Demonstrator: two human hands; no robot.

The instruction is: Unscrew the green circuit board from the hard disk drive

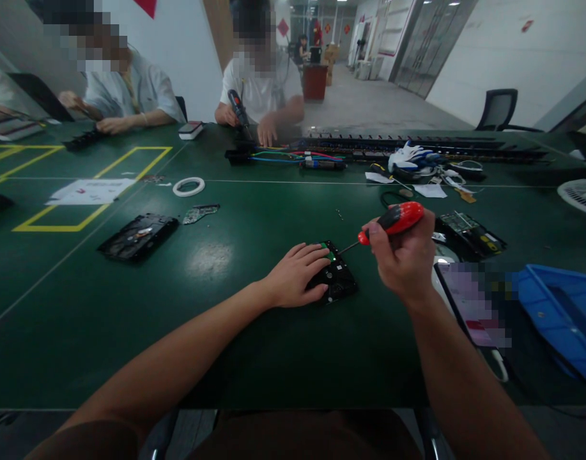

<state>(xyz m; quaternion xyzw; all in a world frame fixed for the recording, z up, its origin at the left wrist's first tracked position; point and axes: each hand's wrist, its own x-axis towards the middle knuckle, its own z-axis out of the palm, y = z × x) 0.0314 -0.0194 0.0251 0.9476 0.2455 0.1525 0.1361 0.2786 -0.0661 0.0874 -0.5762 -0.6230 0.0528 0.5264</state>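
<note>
A black hard disk drive [341, 281] with a strip of green circuit board lies on the table in front of me. My left hand [300, 275] rests flat across its left side, fingers stretched out and thumb spread. In my right hand [408, 255] is a screwdriver [399, 219] with a red and black handle, fingers wrapped round the grip. Its thin shaft slants down to the left, and the tip meets the drive's upper edge near the board. Whether it sits in a screw is too small to tell. Several tiny screws [339, 214] lie beyond the drive.
A black drive casing [138, 236], a loose circuit board [201, 213] and a tape roll [189, 186] lie left. At right are another opened drive [471, 233], a phone [470, 303] and a blue bin [558, 313]. Gloves [412, 157] lie farther back. Two co-workers sit opposite.
</note>
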